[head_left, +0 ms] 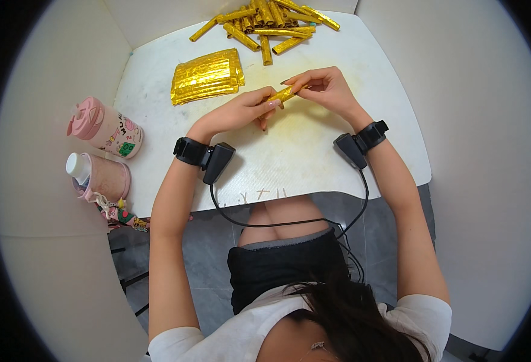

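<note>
Between my two hands, above the middle of the white table, is a rolled gold foil tube [284,95]. My left hand [247,110] grips its lower left end with thumb and fingers. At the upper right end, my right hand [323,87] pinches the tube with thumb and fingertips. Just beyond my left hand lies a stack of flat gold foil sheets [207,73], with its edges slightly uneven. Farther back is a loose pile of rolled gold tubes [267,53], several of them lying across each other.
At the table's left edge stand a pink-lidded tumbler [105,128] and a pink cup [110,178] holding a white-capped bottle [78,165]. Black devices on my wrists trail a cable [271,225] past the front edge of the white table [265,163]. Pale partitions enclose the sides.
</note>
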A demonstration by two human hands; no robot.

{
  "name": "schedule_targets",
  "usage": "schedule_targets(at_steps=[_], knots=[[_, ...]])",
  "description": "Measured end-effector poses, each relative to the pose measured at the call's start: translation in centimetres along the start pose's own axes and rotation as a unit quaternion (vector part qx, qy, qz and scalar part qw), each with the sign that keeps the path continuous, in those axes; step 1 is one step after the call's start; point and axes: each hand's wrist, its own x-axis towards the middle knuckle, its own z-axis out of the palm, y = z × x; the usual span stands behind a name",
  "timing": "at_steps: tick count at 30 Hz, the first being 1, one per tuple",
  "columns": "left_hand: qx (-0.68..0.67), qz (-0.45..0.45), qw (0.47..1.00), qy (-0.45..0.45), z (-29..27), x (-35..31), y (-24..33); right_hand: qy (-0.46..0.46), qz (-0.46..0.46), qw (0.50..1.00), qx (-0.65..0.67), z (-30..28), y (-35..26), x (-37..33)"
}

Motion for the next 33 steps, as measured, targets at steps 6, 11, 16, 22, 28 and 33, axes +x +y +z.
schedule_targets(at_steps=[6,11,16,22,28,33], knots=[[0.104,-0.002,0.992,0.075,1.4,0.3,1.5,0.012,0.011,1.000,-0.010,0.1,-0.5,0.1],[-0.045,0.057,0.993,0.092,0.6,0.7,-0.9,0.018,-0.016,0.992,0.126,0.8,-1.3,0.4],[-0.160,0.069,0.982,0.078,1.1,0.6,0.4,0.082,-0.015,0.989,0.126,-0.4,0.0,-0.1],[-0.121,0.058,0.988,0.082,1.4,0.8,0.4,0.096,-0.047,0.993,0.046,0.0,-0.2,-0.1],[-0.079,0.086,0.988,0.103,1.4,1.3,-0.1,0.111,-0.061,0.992,-0.014,0.2,-0.6,-0.1],[-0.110,0.118,0.981,0.105,1.4,1.4,0.3,0.111,-0.044,0.993,-0.010,-0.1,0.5,0.1]])
